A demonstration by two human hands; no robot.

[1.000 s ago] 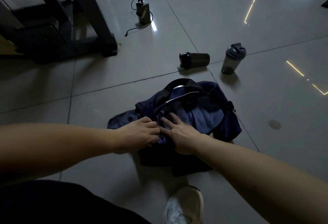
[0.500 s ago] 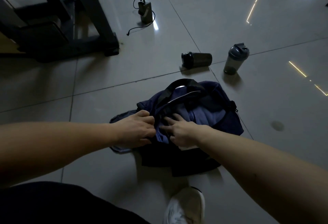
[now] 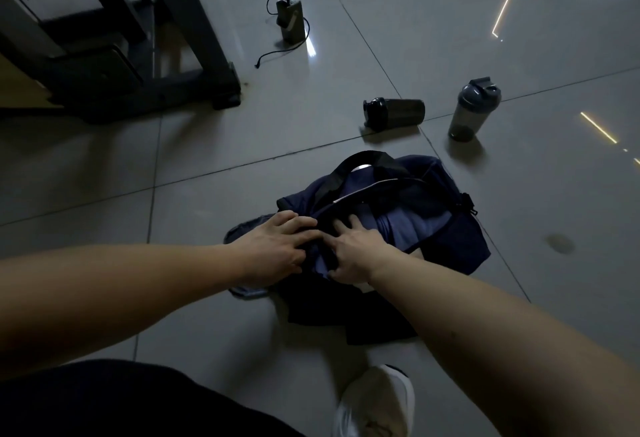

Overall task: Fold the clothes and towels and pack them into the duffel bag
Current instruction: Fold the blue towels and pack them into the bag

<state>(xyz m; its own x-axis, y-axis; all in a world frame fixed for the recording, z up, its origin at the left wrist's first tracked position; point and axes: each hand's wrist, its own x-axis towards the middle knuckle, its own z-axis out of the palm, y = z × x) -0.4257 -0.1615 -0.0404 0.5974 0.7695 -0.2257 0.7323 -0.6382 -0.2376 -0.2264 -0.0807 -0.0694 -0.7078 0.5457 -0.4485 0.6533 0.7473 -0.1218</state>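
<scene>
I saw a navy bag with a black strap and thin white piping. The cloth inside was paler blue. The floor was plain grey tile, the lying bottle black, the upright bottle smoky grey, and the shoe white.

Duffel bag: dark navy, soft-sided, slumped on the tiled floor with its top opening unzipped and gaping. A black carry strap arches over the far end, and a pale zip line curves along the far edge of the opening. A lighter blue cloth lies crumpled inside the opening, partly filling it. A grey-blue garment protrudes from under the bag's left side, flat on the floor. A dark fabric panel spreads flat at the near side; whether it is bag or garment cannot be told.
</scene>
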